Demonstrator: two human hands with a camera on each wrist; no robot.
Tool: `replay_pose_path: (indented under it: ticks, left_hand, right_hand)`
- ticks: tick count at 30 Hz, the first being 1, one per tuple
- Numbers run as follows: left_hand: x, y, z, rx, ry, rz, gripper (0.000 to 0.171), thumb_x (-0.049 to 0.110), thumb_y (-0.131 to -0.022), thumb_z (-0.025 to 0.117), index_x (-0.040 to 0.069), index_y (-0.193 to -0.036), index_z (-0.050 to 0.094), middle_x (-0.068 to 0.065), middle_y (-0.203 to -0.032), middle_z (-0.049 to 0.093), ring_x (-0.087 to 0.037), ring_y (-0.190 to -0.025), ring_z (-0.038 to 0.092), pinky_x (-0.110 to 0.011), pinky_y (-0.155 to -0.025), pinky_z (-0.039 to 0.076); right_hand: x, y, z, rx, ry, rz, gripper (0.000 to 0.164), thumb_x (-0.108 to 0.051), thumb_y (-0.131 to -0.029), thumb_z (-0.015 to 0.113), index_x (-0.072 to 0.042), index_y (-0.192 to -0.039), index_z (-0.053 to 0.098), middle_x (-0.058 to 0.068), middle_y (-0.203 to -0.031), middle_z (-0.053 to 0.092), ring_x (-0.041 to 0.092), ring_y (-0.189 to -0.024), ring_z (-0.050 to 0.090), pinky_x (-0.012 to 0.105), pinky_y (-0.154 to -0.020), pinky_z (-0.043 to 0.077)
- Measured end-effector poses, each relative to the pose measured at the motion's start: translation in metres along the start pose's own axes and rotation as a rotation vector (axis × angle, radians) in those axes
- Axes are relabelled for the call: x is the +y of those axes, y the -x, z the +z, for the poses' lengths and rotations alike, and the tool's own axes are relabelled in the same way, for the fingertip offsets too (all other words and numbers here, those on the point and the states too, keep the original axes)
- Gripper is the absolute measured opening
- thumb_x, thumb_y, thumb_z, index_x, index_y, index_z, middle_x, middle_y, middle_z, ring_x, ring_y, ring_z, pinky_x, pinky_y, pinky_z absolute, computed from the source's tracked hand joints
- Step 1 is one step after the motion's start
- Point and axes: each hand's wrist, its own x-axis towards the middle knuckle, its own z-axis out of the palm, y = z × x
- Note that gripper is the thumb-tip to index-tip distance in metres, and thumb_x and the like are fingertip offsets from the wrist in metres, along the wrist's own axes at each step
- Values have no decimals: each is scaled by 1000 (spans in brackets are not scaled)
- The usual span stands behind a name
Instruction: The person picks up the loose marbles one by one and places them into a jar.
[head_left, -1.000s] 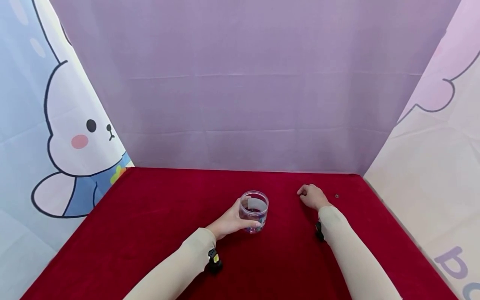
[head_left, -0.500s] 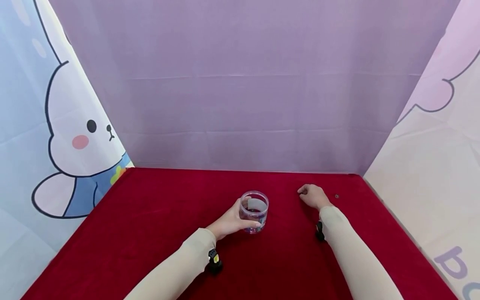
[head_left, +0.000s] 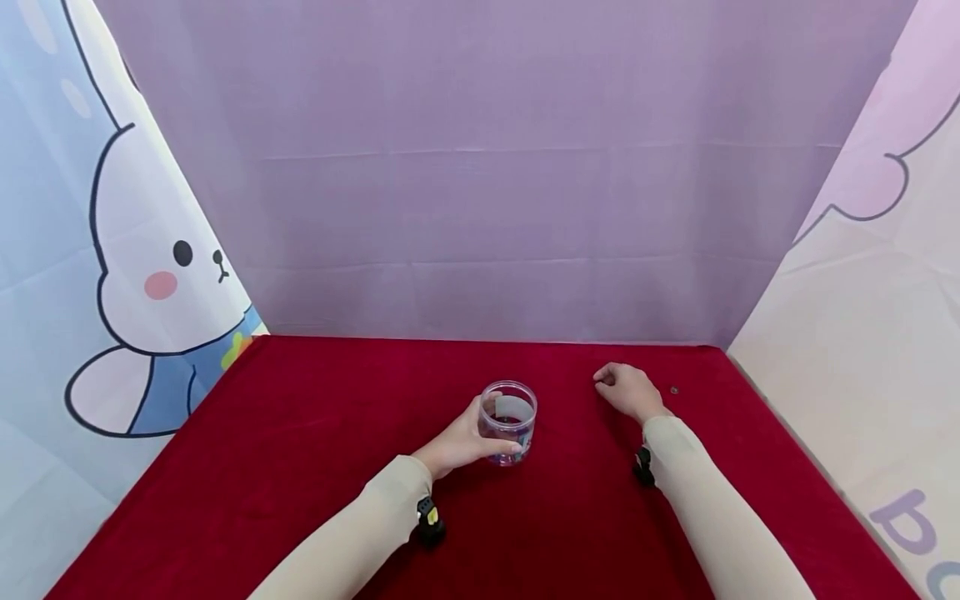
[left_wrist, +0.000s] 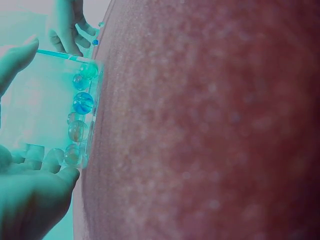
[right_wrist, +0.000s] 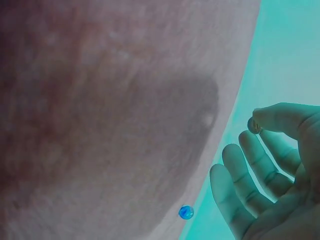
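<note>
My left hand (head_left: 461, 442) grips a clear plastic jar (head_left: 523, 437) round its side, thumb across the front. The jar stands upright with its top open. Through its wall in the left wrist view, several glass marbles (left_wrist: 83, 103) lie at the bottom. To the jar's right, my right hand (head_left: 628, 392) hovers close over the red cloth. In the right wrist view its thumb and index finger pinch a small glass marble (right_wrist: 254, 125), while the other fingers extend loosely. Another marble (head_left: 674, 390), blue in the right wrist view, lies on the cloth to the right of that hand.
A red cloth (head_left: 337, 400) covers the table. A purple curtain (head_left: 480, 183) hangs along the far edge, with printed cloths (head_left: 172, 292) at the sides. Black camera mounts (head_left: 429, 521) sit on both wrists.
My right hand has risen slightly from the cloth, away from me. My left hand and the jar have stayed in place.
</note>
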Motion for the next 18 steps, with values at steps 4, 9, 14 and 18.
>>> replay_pose_path:
  ticks: [4,9,14,18]
  left_hand:
    - [0,-1,1,-4,3,-1,96,30,-85,83,15,-156,21,-5,-148,40,-25,-131,44,-51,-108,39]
    - [0,-2,2,2,3,-4,96,30,-85,83,15,-157,21,-5,-149,39,-24,-131,44,-50,-108,39]
    - [-1,-2,2,-6,1,-3,96,31,-85,83,15,-157,21,-6,-148,40,-24,-131,44,-50,-108,39]
    - [0,-2,2,-5,1,-3,96,30,-85,83,15,-156,21,-6,-149,39,-24,-131,45,-50,-108,39]
  right_hand:
    - [-5,4,-1,10,1,-2,26,-19,-98,64,-7,-121,67,12,-112,66,29,-100,62,48,-82,51]
    - [-12,9,-3,24,3,-15,26,-22,-98,64,-10,-122,67,9,-113,66,27,-100,62,49,-80,50]
    - [-21,16,-4,51,-9,-44,26,-23,-98,65,-12,-121,68,7,-112,66,26,-99,62,50,-78,50]
    - [-28,21,-3,80,-23,-69,23,-24,-97,66,-15,-118,68,4,-110,66,23,-95,62,47,-75,50]
